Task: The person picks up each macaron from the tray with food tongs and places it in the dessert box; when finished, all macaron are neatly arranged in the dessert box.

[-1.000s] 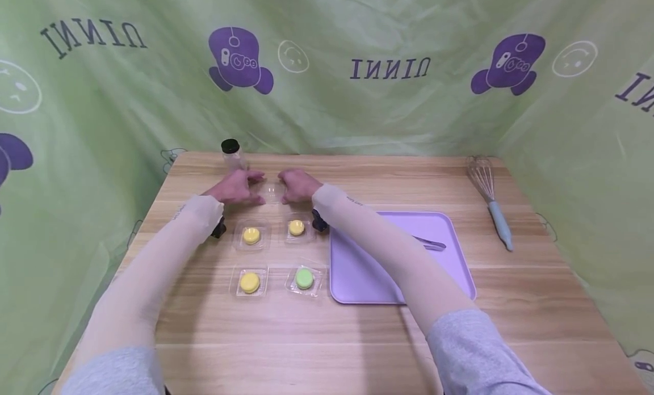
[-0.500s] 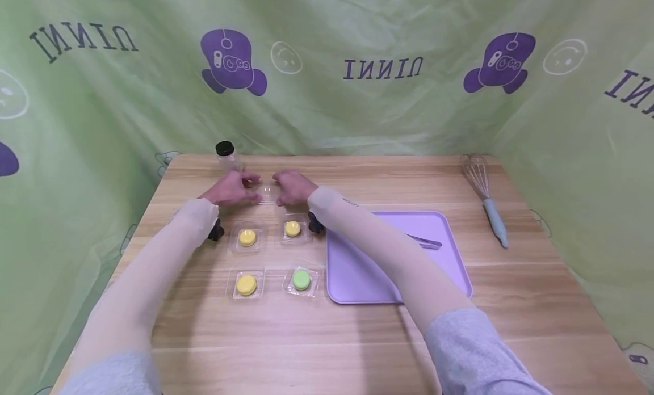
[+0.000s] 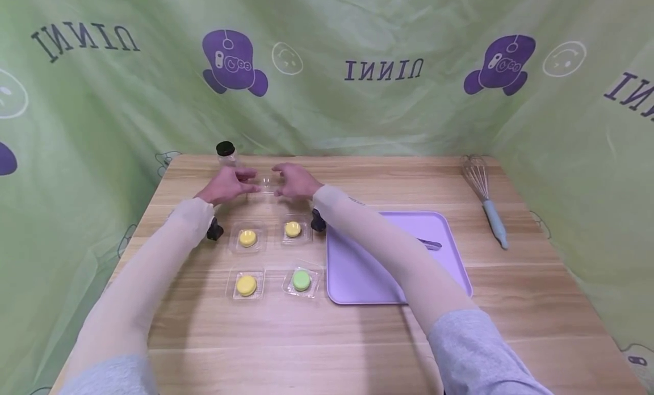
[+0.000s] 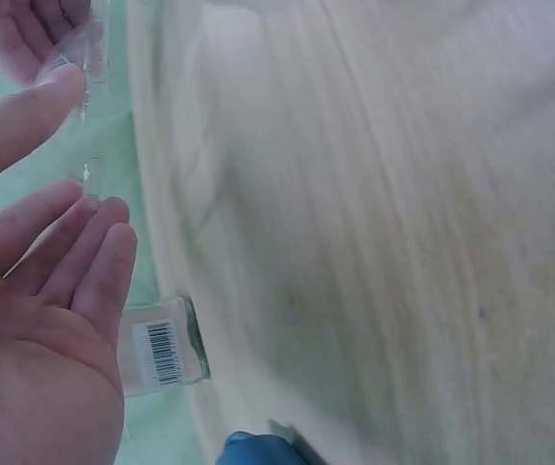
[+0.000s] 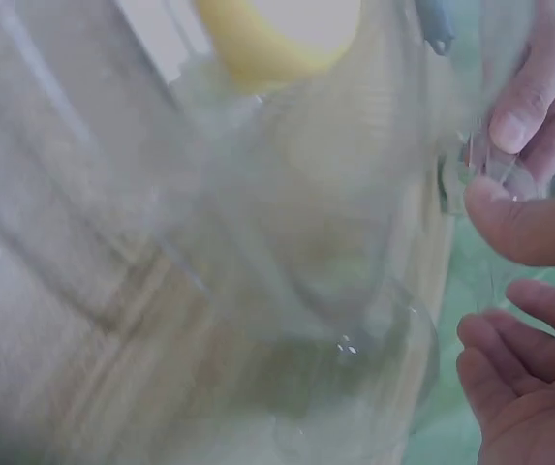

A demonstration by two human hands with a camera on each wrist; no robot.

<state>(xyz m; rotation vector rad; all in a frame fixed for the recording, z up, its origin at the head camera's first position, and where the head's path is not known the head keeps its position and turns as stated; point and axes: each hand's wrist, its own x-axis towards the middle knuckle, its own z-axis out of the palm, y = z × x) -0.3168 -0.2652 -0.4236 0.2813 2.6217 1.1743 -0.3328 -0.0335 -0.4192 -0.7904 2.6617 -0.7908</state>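
Toward the far left of the table, a clear plastic box [image 3: 266,184] is between my two hands. Its left side is pinched by my left hand [image 3: 228,184], thumb and fingertips at the rim. My right hand [image 3: 298,182] pinches the opposite side; the left wrist view shows the thin plastic edge [image 4: 89,170] running between the fingers. Nearer to me, yellow macarons sit in clear boxes, one at back left [image 3: 247,238], one at back right [image 3: 293,229] and one at front left [image 3: 246,285]. A green macaron [image 3: 301,280] occupies the front right box.
Behind my left hand stands a jar with a black lid [image 3: 225,149]. A lilac tray [image 3: 365,278] lies under my right forearm, bearing metal tongs [image 3: 431,244]. At the far right rests a whisk with a blue handle [image 3: 494,223]. Green printed cloth [image 3: 327,117] hangs around the table.
Both hands have risen or moved slightly away from me, bringing the clear plastic box with them. The head view has shifted a little. The macarons, tray and whisk stay put.
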